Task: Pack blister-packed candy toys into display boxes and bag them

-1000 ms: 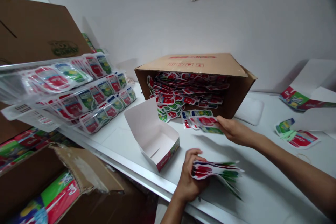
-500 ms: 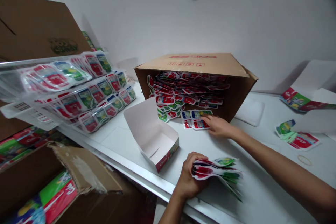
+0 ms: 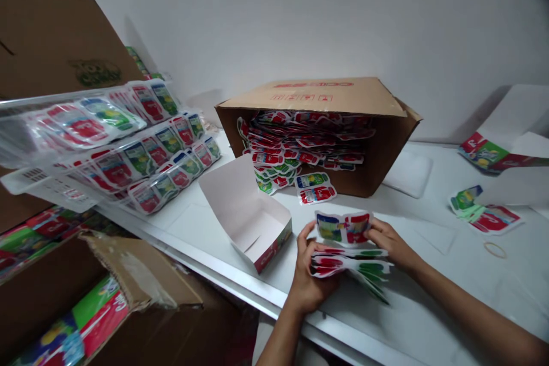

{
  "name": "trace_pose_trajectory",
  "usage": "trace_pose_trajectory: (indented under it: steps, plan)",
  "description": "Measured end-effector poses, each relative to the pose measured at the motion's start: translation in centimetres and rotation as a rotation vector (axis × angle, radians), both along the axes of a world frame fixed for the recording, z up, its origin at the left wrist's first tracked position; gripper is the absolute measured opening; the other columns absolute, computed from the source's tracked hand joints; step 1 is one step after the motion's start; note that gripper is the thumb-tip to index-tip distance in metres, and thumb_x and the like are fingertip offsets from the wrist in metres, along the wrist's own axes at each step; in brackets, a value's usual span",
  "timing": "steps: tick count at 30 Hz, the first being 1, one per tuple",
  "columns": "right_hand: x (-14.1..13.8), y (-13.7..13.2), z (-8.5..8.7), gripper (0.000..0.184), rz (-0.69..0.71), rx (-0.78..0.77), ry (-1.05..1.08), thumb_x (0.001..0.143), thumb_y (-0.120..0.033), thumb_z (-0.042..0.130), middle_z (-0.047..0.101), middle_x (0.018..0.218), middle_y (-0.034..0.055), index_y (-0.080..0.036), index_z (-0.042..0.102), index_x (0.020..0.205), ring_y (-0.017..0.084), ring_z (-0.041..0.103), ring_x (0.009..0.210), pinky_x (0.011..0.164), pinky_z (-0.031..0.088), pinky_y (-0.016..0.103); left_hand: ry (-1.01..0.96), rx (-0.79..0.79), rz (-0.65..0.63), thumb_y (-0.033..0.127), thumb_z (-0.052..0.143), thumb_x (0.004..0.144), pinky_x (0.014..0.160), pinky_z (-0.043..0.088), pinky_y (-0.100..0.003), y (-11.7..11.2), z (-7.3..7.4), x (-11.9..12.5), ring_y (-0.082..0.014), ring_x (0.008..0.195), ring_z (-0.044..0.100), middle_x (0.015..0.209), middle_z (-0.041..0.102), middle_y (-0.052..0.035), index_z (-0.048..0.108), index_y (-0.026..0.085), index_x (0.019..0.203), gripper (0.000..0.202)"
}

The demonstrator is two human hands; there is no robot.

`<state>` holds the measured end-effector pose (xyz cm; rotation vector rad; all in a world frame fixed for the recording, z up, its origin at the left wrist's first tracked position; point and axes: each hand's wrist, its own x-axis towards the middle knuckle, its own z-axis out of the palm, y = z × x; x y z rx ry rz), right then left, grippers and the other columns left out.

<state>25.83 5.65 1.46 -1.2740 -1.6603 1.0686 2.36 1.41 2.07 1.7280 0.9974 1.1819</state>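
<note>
My left hand (image 3: 312, 274) is closed round a stack of red and green printed sachets (image 3: 349, 263), whose right ends fan apart. Between the fingers of my right hand (image 3: 390, 240) is the right edge of a blue, yellow and red sachet sheet (image 3: 343, 227), held just above the stack; its left end is by my left fingertips. Behind the hands, another sachet sheet (image 3: 315, 187) lies at the mouth of a cardboard carton (image 3: 317, 94) filled with piled sachets (image 3: 295, 140). An open small white-lined box (image 3: 263, 226) stands left of my left hand.
Clear packs of sachets (image 3: 141, 160) are layered on the left, by a large carton (image 3: 64, 46). An open carton (image 3: 146, 274) with printed boxes is below the table edge. To the right lie a rubber band (image 3: 494, 250), loose sachets (image 3: 493, 217) and an unfolded box (image 3: 493, 148).
My right hand has drawn back from the carton's mouth to my left hand, bringing a sachet sheet. One sheet remains lying there. The left hand keeps its stack.
</note>
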Motion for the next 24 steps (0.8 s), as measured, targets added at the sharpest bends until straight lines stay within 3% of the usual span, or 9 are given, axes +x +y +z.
trace_pose_trajectory:
  steps: [2, 3, 7, 11, 14, 16, 19, 21, 24]
  plan:
    - [0.0, -1.8, -0.1, 0.028, 0.022, -0.125, 0.134, 0.08, -0.026, 0.044, 0.067, 0.086, 0.0034, -0.019, 0.064, 0.099, 0.022, 0.061, 0.082, 0.073, 0.049, 0.033, 0.007, -0.003, -0.031, 0.018, 0.078, 0.062, 0.114, 0.027, -0.048, 0.1, 0.2, -0.1, -0.0357, 0.142, 0.028, 0.154, 0.025, -0.0146, 0.065, 0.016, 0.095, 0.035]
    - [0.0, -2.3, -0.1, 0.027, 0.027, -0.164, 0.178, 0.079, -0.026, 0.045, 0.067, 0.085, 0.0033, -0.02, 0.064, 0.097, 0.022, 0.06, 0.08, 0.072, 0.049, 0.033, -0.004, -0.014, -0.062, 0.019, 0.078, 0.063, 0.114, 0.027, -0.048, 0.1, 0.2, -0.1, -0.0357, 0.142, 0.029, 0.154, 0.025, -0.0149, 0.065, 0.016, 0.096, 0.036]
    - [-0.1, -3.6, 0.0, 0.025, 0.087, -0.278, 0.346, 0.081, -0.036, 0.049, 0.066, 0.086, 0.0049, -0.02, 0.064, 0.094, 0.022, 0.061, 0.078, 0.07, 0.048, 0.033, -0.095, -0.076, -0.126, 0.016, 0.076, 0.066, 0.105, 0.041, -0.044, -0.1, -0.2, 0.1, -0.0308, 0.127, 0.05, 0.135, 0.054, -0.0146, 0.058, 0.019, 0.106, 0.044]
    - [-0.1, -4.8, 0.2, 0.052, 0.112, -0.446, 0.555, 0.091, -0.062, 0.031, 0.067, 0.092, 0.0075, -0.021, 0.061, 0.105, 0.022, 0.063, 0.076, 0.067, 0.048, 0.033, -0.167, -0.194, -0.072, 0.016, 0.078, 0.065, 0.093, 0.051, -0.038, -0.2, -0.6, 0.3, -0.0238, 0.107, 0.064, 0.129, 0.058, -0.014, 0.035, 0.021, 0.134, 0.082]
    - [0.2, -4.0, 0.8, 0.073, 0.244, -0.468, 0.509, 0.091, -0.069, 0.013, 0.068, 0.094, 0.011, -0.018, 0.064, 0.1, 0.024, 0.065, 0.084, 0.078, 0.049, 0.038, -0.047, -0.177, -0.106, 0.018, 0.076, 0.064, 0.088, 0.052, -0.037, 0.0, -0.3, 0.1, -0.0228, 0.094, 0.066, 0.108, 0.066, -0.0098, 0.054, 0.017, 0.12, 0.06]
    - [0.4, -1.8, 1.4, 0.064, 0.333, -0.364, 0.3, 0.093, -0.065, 0.025, 0.069, 0.095, 0.0119, -0.016, 0.066, 0.098, 0.025, 0.065, 0.09, 0.085, 0.049, 0.04, 0.026, -0.086, -0.131, 0.019, 0.075, 0.062, 0.098, 0.047, -0.041, 0.3, 0.1, 0.0, -0.0264, 0.102, 0.064, 0.1, 0.069, -0.0079, 0.064, 0.017, 0.101, 0.041]
    - [-0.4, 3.2, 1.8, 0.037, 0.29, 0.026, -0.17, 0.092, -0.043, 0.047, 0.066, 0.114, 0.0131, -0.016, 0.062, 0.113, 0.025, 0.06, 0.105, 0.093, 0.046, 0.041, 0.017, -0.062, -0.157, 0.018, 0.073, 0.059, 0.106, 0.04, -0.043, 0.3, 0.4, -0.1, -0.0268, 0.104, 0.064, 0.098, 0.07, -0.0056, 0.064, 0.018, 0.098, 0.041]
    - [-1.5, 6.8, 1.5, 0.042, 0.219, 0.265, -0.428, 0.089, -0.026, 0.05, 0.055, 0.134, 0.0162, -0.016, 0.053, 0.129, 0.027, 0.051, 0.121, 0.102, 0.039, 0.044, -0.006, -0.105, -0.153, 0.016, 0.071, 0.058, 0.092, 0.049, -0.038, 0.2, 0.5, 0.0, -0.0238, 0.091, 0.066, 0.097, 0.069, -0.0058, 0.063, 0.017, 0.098, 0.041]
    - [-3.5, 10.9, 0.5, 0.051, 0.19, 0.366, -0.553, 0.084, -0.011, 0.046, 0.047, 0.143, 0.0172, -0.015, 0.051, 0.134, 0.032, 0.041, 0.131, 0.109, 0.027, 0.05, -0.028, -0.098, -0.14, 0.013, 0.069, 0.057, 0.072, 0.052, -0.03, -0.2, 0.7, 0.0, -0.0207, 0.08, 0.065, 0.093, 0.066, -0.0067, 0.063, 0.016, 0.094, 0.037]
